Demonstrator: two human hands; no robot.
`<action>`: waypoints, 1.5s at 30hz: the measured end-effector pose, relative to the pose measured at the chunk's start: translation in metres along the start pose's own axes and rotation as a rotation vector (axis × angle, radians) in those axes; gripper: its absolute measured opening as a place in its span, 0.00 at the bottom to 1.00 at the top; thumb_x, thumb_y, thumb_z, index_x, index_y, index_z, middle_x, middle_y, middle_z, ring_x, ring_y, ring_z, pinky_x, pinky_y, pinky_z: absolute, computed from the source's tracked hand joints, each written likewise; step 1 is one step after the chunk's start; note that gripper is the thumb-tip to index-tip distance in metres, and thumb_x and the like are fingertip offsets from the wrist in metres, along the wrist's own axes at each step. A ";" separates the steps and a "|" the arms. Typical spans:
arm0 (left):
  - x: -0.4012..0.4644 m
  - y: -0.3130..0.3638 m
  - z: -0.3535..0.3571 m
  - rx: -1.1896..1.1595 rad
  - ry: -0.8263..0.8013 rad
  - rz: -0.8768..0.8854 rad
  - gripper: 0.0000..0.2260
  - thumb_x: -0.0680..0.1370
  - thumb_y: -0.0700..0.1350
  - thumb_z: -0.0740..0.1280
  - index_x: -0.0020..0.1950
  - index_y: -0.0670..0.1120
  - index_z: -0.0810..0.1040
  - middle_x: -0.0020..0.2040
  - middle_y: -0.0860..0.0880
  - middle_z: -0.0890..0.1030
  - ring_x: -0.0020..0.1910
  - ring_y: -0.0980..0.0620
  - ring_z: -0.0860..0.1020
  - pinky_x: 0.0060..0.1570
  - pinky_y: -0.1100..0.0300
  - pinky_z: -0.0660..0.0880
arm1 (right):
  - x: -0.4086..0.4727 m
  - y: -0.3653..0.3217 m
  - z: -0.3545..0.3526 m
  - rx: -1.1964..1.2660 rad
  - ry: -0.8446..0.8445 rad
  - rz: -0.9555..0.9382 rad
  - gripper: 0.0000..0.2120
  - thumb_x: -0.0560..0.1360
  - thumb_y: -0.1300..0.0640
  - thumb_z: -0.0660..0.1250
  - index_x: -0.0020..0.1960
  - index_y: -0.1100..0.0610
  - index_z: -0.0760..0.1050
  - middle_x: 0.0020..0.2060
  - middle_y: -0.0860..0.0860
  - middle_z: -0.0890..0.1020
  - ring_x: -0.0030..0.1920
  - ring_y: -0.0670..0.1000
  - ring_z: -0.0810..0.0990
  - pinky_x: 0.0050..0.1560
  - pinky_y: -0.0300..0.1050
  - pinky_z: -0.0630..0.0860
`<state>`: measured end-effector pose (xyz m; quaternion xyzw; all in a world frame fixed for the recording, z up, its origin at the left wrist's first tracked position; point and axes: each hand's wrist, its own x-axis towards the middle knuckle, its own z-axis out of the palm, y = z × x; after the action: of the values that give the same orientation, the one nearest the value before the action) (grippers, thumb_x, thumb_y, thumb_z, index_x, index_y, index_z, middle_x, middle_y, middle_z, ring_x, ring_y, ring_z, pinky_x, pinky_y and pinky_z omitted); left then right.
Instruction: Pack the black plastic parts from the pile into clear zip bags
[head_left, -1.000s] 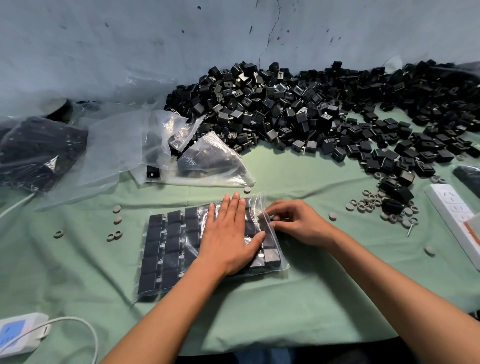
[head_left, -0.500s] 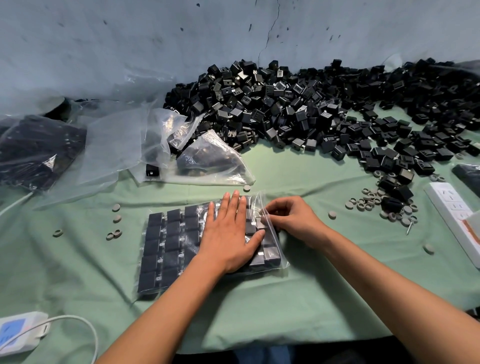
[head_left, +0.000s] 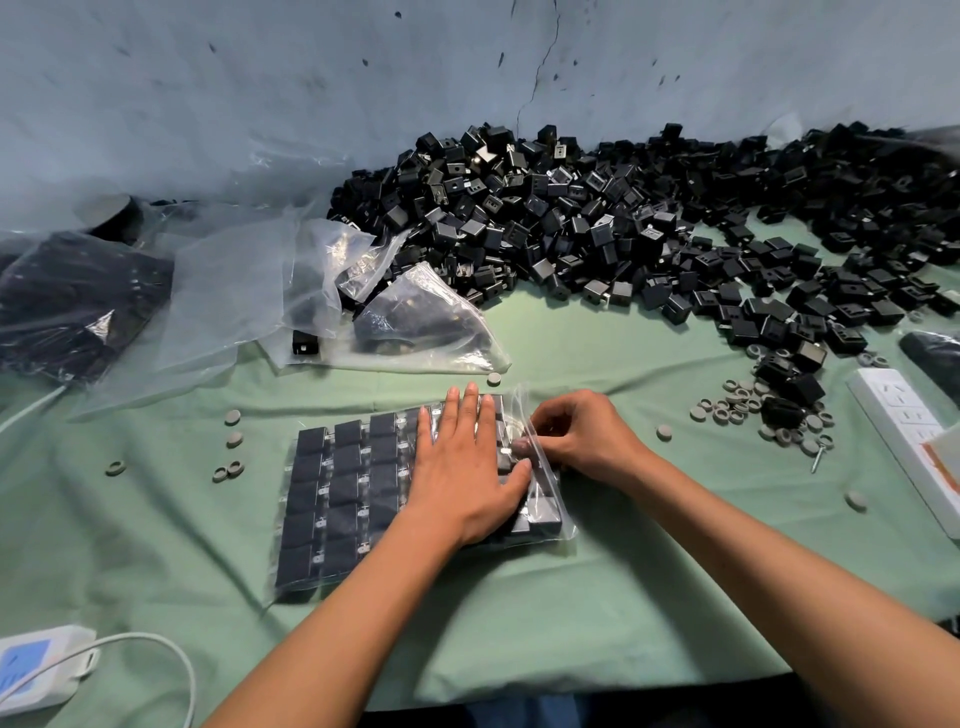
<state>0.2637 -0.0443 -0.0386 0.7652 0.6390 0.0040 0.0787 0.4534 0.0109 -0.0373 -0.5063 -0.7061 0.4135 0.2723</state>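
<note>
Cracked, speckled pale blue wall (head_left: 260, 78), green cloth-covered table (head_left: 597, 623), soft even light

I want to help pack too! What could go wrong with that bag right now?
The right hand works at the zip bag's open right end, so edge parts could slip out there. The left hand presses flat on the rows of black parts; lifting it early might jumble them.

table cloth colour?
Pale green cloth, clearest in the head view.
</note>
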 end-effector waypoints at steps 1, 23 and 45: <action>0.001 0.003 0.000 -0.014 0.001 -0.003 0.43 0.75 0.70 0.38 0.84 0.47 0.40 0.83 0.45 0.37 0.81 0.47 0.34 0.78 0.39 0.36 | 0.001 -0.001 0.000 -0.047 0.017 -0.006 0.13 0.67 0.49 0.83 0.37 0.56 0.83 0.27 0.50 0.82 0.27 0.42 0.73 0.31 0.40 0.72; 0.001 0.006 0.010 0.034 0.065 -0.008 0.38 0.78 0.65 0.38 0.84 0.47 0.39 0.83 0.45 0.36 0.81 0.47 0.34 0.79 0.40 0.37 | 0.128 0.034 -0.098 -0.823 0.225 0.137 0.23 0.81 0.58 0.64 0.76 0.56 0.68 0.73 0.59 0.66 0.72 0.64 0.62 0.70 0.60 0.68; -0.002 0.008 0.007 0.039 0.058 -0.012 0.39 0.79 0.65 0.38 0.83 0.43 0.40 0.83 0.44 0.38 0.82 0.46 0.37 0.79 0.40 0.38 | 0.008 0.004 -0.046 -0.381 0.002 -0.065 0.16 0.68 0.58 0.81 0.54 0.54 0.84 0.44 0.49 0.83 0.43 0.51 0.81 0.48 0.50 0.80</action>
<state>0.2716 -0.0482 -0.0443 0.7624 0.6454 0.0132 0.0452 0.4893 0.0326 -0.0174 -0.5260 -0.7873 0.2630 0.1852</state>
